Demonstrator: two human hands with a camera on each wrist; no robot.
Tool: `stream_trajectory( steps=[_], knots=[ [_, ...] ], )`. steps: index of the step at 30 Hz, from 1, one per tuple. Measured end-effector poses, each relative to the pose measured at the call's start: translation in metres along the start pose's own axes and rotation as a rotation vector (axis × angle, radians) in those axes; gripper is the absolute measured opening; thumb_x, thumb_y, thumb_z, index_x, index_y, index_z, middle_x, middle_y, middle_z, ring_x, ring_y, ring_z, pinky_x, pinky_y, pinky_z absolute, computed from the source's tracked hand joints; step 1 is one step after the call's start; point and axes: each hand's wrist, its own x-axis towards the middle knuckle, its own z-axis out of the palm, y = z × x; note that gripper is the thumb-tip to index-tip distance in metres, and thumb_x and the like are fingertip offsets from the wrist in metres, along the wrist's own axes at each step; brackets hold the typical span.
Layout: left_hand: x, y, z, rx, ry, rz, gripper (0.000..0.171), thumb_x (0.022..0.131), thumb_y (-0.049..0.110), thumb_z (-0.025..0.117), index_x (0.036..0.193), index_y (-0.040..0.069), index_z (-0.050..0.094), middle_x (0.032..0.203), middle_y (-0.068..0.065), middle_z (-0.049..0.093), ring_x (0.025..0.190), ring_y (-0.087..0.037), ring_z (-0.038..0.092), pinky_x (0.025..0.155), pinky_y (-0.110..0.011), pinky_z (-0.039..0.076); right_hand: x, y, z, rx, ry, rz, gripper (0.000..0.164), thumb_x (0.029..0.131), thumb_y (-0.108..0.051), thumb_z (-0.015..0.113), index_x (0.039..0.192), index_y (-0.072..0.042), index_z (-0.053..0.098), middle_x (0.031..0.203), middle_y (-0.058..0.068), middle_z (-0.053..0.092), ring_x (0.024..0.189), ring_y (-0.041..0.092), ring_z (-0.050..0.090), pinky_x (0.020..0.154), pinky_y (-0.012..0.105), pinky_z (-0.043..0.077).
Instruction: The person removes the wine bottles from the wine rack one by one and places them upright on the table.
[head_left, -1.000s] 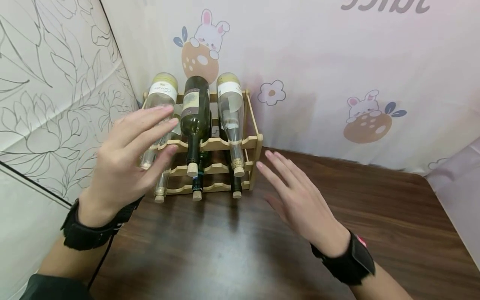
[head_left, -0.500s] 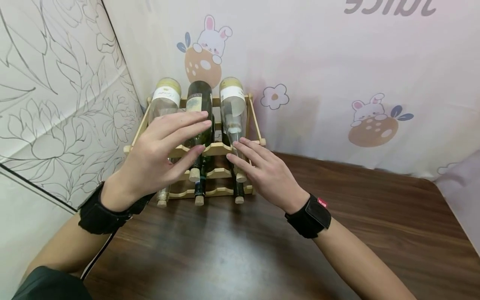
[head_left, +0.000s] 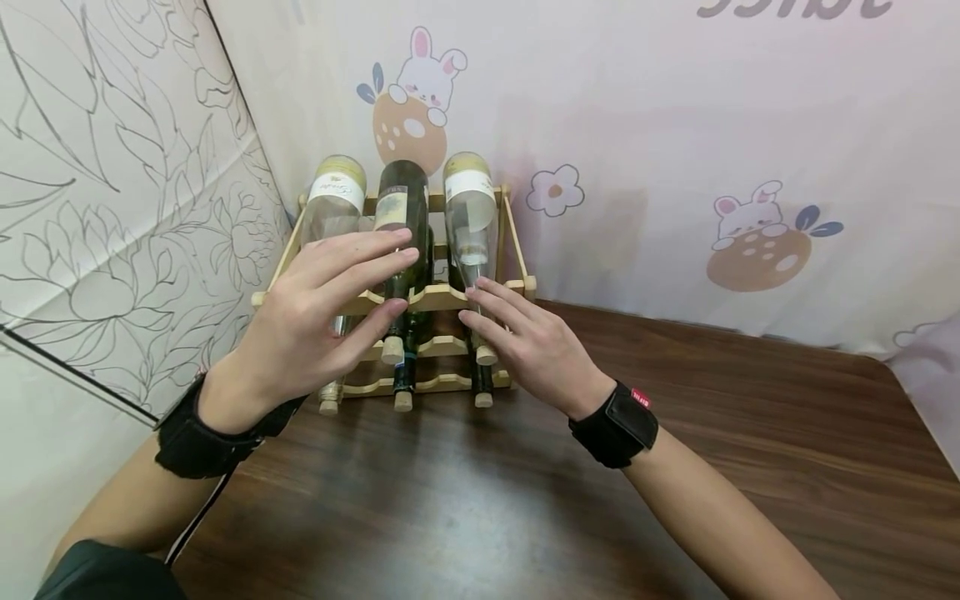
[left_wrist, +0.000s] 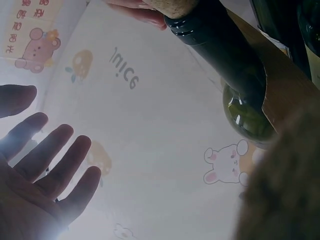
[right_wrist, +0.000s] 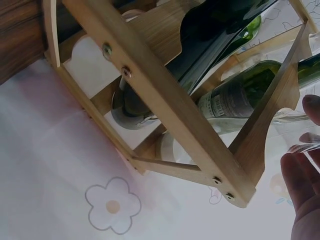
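A wooden wine rack (head_left: 442, 297) holds corked bottles lying neck-forward. My right hand (head_left: 540, 342) has its fingers over the neck of the clear wine bottle (head_left: 471, 208) at the top right. In the right wrist view, clear glass shows between the thumb and fingers of this hand (right_wrist: 302, 187). My left hand (head_left: 303, 312) hovers before the rack's left half, overlapping the dark green wine bottle (head_left: 408, 208) in the head view. Its fingers (left_wrist: 72, 162) are spread and hold nothing in the left wrist view. Another clear bottle (head_left: 335, 196) lies top left, partly hidden by this hand.
Corked necks of lower bottles (head_left: 403, 392) stick out below the top row. The rack stands on a dark wooden table (head_left: 675, 392), close to the printed back curtain (head_left: 637, 125) and the flower-patterned left panel (head_left: 112, 208). A cable (head_left: 198, 517) runs along the left forearm.
Over the last second, my right hand has moved left onto the clear bottle's neck. My left hand has shifted right, in front of the green bottle. Both have barely moved in the last half second.
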Motion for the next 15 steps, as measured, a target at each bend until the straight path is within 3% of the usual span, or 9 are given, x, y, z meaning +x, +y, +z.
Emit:
stream_trajectory(
  steps=[10,15],
  knots=[
    [0.0017,0.0018,-0.0041,0.021,-0.004,0.018,0.04,0.095,0.008,0.075,0.134,0.001,0.069,0.142,-0.02,0.067,0.133,-0.038,0.063,0.124,-0.036,0.046,0.0003,0.006,0.0001,0.004,0.048,-0.045,0.044,0.086,0.014,0.077,0.126,-0.005,0.073,0.136,0.019,0.071,0.134,0.038,0.064,0.098,0.043,0.066],
    [0.0014,0.0028,-0.0048,0.031,-0.006,0.026,0.044,0.091,0.003,0.078,0.134,0.002,0.069,0.142,-0.019,0.067,0.132,-0.037,0.064,0.124,-0.037,0.046,-0.0012,0.009,0.0018,0.014,0.156,-0.059,0.033,0.093,0.014,0.07,0.123,0.0,0.073,0.13,0.02,0.074,0.128,0.039,0.069,0.103,0.043,0.064]
  ],
)
